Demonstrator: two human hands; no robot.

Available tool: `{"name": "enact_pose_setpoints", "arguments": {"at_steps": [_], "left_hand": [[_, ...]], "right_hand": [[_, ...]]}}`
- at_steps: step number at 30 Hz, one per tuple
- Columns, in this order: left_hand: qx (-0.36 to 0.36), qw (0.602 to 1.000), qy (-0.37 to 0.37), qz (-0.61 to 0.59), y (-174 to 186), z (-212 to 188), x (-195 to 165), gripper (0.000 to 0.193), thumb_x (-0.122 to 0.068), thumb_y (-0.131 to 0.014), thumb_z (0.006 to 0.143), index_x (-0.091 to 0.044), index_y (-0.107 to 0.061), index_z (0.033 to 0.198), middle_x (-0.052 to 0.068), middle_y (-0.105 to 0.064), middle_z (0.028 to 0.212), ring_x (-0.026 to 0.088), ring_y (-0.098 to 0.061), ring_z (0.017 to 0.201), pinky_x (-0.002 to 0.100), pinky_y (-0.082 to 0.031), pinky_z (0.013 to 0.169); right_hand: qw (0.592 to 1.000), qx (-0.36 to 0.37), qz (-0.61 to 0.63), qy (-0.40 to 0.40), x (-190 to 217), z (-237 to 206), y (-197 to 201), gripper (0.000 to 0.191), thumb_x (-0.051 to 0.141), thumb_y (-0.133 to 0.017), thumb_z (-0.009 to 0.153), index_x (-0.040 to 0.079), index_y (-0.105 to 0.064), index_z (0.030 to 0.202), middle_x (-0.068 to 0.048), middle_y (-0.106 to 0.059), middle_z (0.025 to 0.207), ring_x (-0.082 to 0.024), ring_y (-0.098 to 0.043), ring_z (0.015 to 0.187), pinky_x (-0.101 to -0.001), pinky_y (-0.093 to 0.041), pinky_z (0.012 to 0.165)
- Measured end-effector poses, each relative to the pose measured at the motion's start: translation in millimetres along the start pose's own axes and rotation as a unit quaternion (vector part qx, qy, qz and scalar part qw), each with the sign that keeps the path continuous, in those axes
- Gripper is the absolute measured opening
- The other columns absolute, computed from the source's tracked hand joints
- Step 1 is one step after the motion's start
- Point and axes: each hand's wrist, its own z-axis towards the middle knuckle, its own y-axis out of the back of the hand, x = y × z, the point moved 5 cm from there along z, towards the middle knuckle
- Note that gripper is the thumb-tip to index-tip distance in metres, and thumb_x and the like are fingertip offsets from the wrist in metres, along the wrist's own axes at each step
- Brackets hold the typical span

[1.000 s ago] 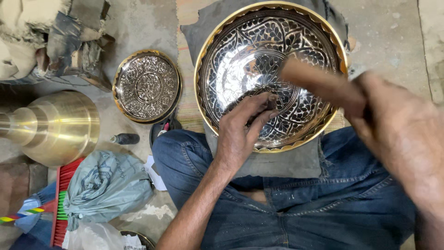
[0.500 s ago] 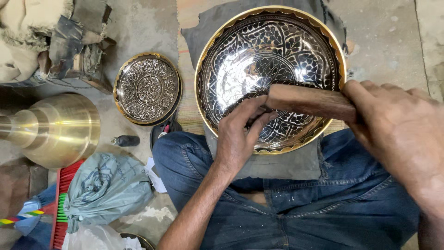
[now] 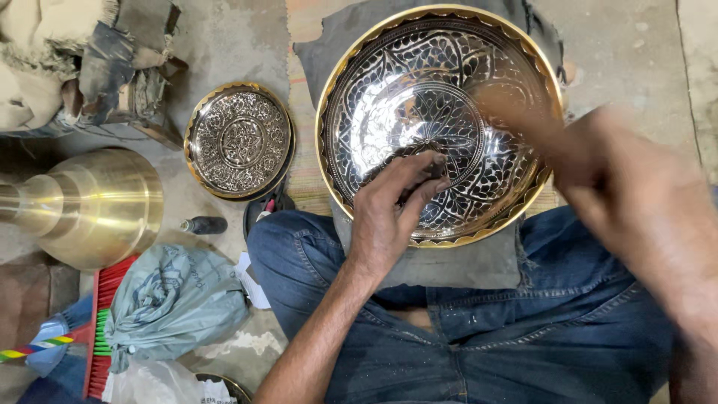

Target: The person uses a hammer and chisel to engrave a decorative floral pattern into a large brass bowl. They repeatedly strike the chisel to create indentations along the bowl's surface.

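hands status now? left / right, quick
Left hand: fingers pinched on a small dark tool, its tip against the inside of the large engraved bowl.
Right hand: motion-blurred over the bowl's right rim; a brownish blurred streak beside it, grip cannot be told.

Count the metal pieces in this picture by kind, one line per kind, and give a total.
Large engraved bowl with gold rim, on the person's lap under the left hand: 1
Small engraved plate, on the floor: 1
Plain brass vessel, lying on its side: 1
Total: 3
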Motion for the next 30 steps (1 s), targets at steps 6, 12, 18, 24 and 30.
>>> {"name": "enact_pose_setpoints", "arguments": {"at_steps": [6, 12, 18, 24, 30], "left_hand": [[0.008, 1.000, 0.015, 0.023, -2, 0, 3, 0.037, -0.012, -0.072, 0.098, -0.005, -0.065, 0.133, 0.010, -0.075, 0.113, 0.019, -0.077, 0.101, 0.030, -0.067, 0.082], [0.010, 1.000, 0.010, 0.003, 0, -1, 2, 0.033, -0.012, -0.070, 0.101, -0.006, -0.066, 0.133, 0.008, -0.075, 0.112, 0.017, -0.078, 0.103, 0.029, -0.066, 0.083], [0.015, 1.000, 0.015, 0.017, 2, 0, -1, 0.033, -0.012, -0.072, 0.100, -0.006, -0.067, 0.132, 0.008, -0.075, 0.108, 0.017, -0.076, 0.092, 0.031, -0.064, 0.077], [0.011, 0.999, 0.015, 0.030, 1, 0, -3, 0.036, -0.013, -0.073, 0.097, -0.007, -0.067, 0.132, 0.007, -0.075, 0.106, 0.015, -0.076, 0.089, 0.029, -0.065, 0.073], [0.013, 0.999, 0.011, 0.038, 4, 0, -6, 0.036, -0.012, -0.073, 0.098, -0.009, -0.068, 0.133, 0.006, -0.073, 0.100, 0.015, -0.074, 0.085, 0.030, -0.062, 0.071]], "right_hand": [[0.997, 0.044, -0.059, 0.012, 9, -6, 5, 0.025, 0.015, -0.075, 0.090, 0.007, -0.061, 0.109, -0.014, -0.069, 0.085, -0.030, -0.072, 0.076, -0.0417, -0.057, 0.067], [0.994, 0.015, -0.096, 0.059, 13, -6, 1, 0.026, 0.016, -0.077, 0.087, 0.006, -0.062, 0.105, -0.015, -0.068, 0.083, -0.033, -0.070, 0.077, -0.0446, -0.056, 0.068], [0.993, 0.015, -0.087, 0.074, 25, -12, 6, 0.030, 0.015, -0.078, 0.084, 0.007, -0.061, 0.107, -0.015, -0.068, 0.085, -0.035, -0.070, 0.082, -0.0465, -0.056, 0.072], [0.995, 0.023, -0.079, 0.052, 22, -11, 6, 0.036, 0.013, -0.078, 0.077, 0.006, -0.060, 0.108, -0.016, -0.069, 0.087, -0.038, -0.070, 0.081, -0.0474, -0.055, 0.069], [0.994, 0.046, -0.101, 0.014, 8, -24, -4, 0.033, 0.015, -0.078, 0.082, 0.006, -0.061, 0.109, -0.016, -0.069, 0.084, -0.036, -0.071, 0.077, -0.0463, -0.055, 0.066]]}}
